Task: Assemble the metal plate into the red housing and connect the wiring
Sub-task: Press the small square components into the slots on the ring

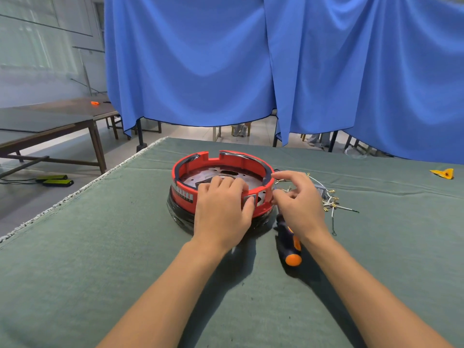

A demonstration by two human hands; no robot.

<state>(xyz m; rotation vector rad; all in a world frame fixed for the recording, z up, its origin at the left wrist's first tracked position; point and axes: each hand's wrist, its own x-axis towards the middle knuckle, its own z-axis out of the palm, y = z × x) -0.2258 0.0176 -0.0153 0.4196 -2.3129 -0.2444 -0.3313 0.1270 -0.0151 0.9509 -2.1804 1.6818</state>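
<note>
- Head view, the step in hand: the metal plate [221, 175] already lies inside the red housing [221, 182], which sits on the green cloth-covered table [100, 247], so the plate seems to be seated and the wiring stage looks to be beginning. How firmly the plate is fixed cannot be told from here.
- Head view, left hand [222, 209]: it rests over the near wall of the housing, fingers curled over the rim onto the plate and thumb pressed against the outer wall by a small grey panel. It grips the housing wall and appears to be steadying it.
- Head view, right hand [296, 197]: it is at the right side of the housing, just beside the rim, with fingers bent towards the thumb as if pinching a thin wire. Whether a wire is truly caught between them is too small to tell.
- Head view, the wiring [331, 202]: a loose bundle of white leads with small brass terminals lies on the cloth just to the right of the right hand, reaching towards the housing.
- Head view, tools: a screwdriver [288, 243] with a dark handle and orange end lies on the cloth below the right wrist, untouched.
- The next move probably calls for guiding one terminal to its contact at the housing's right wall while the left hand holds the housing from turning.
</note>
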